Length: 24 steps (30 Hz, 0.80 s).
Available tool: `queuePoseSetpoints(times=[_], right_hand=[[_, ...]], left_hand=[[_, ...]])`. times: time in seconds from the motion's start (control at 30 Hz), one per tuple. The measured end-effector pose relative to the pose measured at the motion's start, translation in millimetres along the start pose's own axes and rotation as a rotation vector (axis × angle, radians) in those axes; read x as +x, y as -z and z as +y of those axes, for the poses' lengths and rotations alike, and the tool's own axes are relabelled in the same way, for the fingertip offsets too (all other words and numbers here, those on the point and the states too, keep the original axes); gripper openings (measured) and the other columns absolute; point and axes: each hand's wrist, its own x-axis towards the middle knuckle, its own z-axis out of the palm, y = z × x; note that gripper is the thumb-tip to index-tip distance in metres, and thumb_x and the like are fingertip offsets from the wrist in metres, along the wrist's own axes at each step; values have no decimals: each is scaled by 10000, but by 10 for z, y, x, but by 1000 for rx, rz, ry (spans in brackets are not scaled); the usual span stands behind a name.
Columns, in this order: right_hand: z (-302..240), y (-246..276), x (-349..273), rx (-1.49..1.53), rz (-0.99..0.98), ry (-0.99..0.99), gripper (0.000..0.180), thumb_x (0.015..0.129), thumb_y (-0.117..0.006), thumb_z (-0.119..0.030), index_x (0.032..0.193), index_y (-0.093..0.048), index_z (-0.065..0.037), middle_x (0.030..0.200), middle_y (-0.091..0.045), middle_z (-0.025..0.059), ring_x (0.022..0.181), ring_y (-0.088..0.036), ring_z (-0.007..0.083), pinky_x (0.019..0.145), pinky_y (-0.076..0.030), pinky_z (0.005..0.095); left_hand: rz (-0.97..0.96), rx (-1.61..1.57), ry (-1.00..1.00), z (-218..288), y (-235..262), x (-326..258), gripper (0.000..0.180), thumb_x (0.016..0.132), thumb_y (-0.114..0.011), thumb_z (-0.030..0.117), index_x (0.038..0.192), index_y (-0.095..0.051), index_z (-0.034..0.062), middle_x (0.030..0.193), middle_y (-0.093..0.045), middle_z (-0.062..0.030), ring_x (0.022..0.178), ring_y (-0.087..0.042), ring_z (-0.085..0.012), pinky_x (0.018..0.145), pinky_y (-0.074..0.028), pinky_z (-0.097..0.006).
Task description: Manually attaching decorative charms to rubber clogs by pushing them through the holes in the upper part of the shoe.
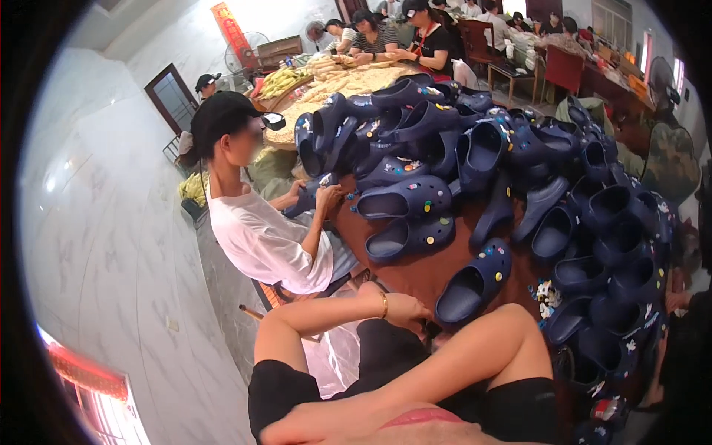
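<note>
Far left of the lone clog [475,284]: pale marbled wall [119,185], red curtain [85,374] low down. Between wall and lone clog: seated co-worker [259,222], white tee, black cap, both hands on a navy held clog [302,200], charms on it.

Left hand [406,308], gold bracelet [385,304] at the wrist: just left of the lone clog's heel, fingers bent downward. Tips dark and partly hidden; can't tell if they grip anything or touch the heel.

Behind and left of the lone clog: clog pair [406,199], navy, toes right, charms on the uppers. Well behind that: heap of pale yellow pieces [356,78], people seated along its far side.

Right forearm [445,363] is on the near side of the lone clog, slanting down-left from a bent elbow. Right hand can't be made out against the skin at the lower edge; finger state can't be told.

Lone clog itself: on the brown tabletop [408,280], opening up, toe away and right, charms on the toe. Big clog pile [478,152] starts behind it and wraps round to its right. Right of it, near: loose charms [547,298], mostly white, at the pile's edge.
</note>
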Motion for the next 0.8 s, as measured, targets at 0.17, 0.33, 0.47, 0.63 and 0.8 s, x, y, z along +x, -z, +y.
queuePoseSetpoints(times=[0.17, 0.33, 0.47, 0.63, 0.8], right_hand=[[-29, 412, -214, -111, -11, -89, 141, 865, -514, -160, 894, -496, -23, 772, -524, 93, 746, -523, 185, 682, -416, 310], [321, 131, 184, -590, 225, 191, 261, 791, -590, -169, 982, -515, -7, 1013, -510, 157, 981, -468, 337, 860, -376, 399], [338, 154, 240, -499, 313, -68, 280, 782, -609, -174, 984, -518, -3, 1018, -493, 199, 997, -468, 357, 864, -384, 409], [507, 267, 273, -727, 435, -82, 213, 797, -580, -161, 912, -523, 9, 941, -517, 177, 947, -501, 341, 796, -402, 422], [352, 211, 448, -699, 157, -159, 138, 806, -533, -117, 870, -523, 5, 909, -527, 175, 914, -515, 325, 758, -417, 397]], left_hand=[[147, 39, 53, -54, 350, -126, 381, 780, -569, 245, 1113, -535, 65, 962, -602, -184, 875, -583, -346, 757, -462, -419], [202, 206, -21, -62, 502, 117, 367, 790, -531, 197, 1121, -532, 38, 903, -615, -183, 846, -596, -332, 736, -478, -407], [208, 151, -46, -47, 489, 189, 394, 774, -562, 223, 1118, -535, 33, 912, -611, -197, 834, -597, -340, 748, -473, -418], [145, 190, -22, -124, 476, 317, 389, 764, -589, 243, 1095, -550, 42, 893, -610, -186, 831, -596, -342, 739, -469, -430], [77, 188, 1, -109, 554, 395, 358, 800, -548, 228, 1101, -535, 34, 898, -602, -174, 833, -593, -329, 740, -469, -411]])
